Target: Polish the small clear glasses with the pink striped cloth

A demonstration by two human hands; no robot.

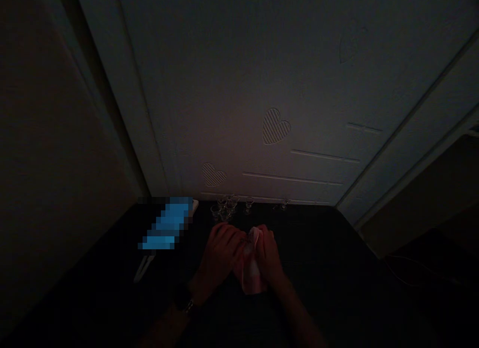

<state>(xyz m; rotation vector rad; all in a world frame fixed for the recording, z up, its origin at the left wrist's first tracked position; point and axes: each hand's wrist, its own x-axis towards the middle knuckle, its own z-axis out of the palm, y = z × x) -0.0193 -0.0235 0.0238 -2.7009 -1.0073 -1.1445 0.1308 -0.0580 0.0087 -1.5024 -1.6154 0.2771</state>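
Both hands are together over the dark table, around a pinkish cloth (252, 280). My left hand (222, 246), with a dark watch on the wrist, curls its fingers against the cloth's left side. My right hand (268, 251) is closed on the cloth's right side, and a pale fold shows between the two hands. Whether something sits inside the cloth is hard to make out in the dim light. Just beyond my left hand stands a cluster of small clear stemmed glasses (226, 206). One more glass (249, 204) stands a little to their right.
Another small glass (284, 204) is farther right, by the pale door panel (239, 113) with carved hearts that rises behind the table (318, 253). A blurred-out lit phone (168, 223) with a white strap (144, 267) lies on the left. The room is very dark.
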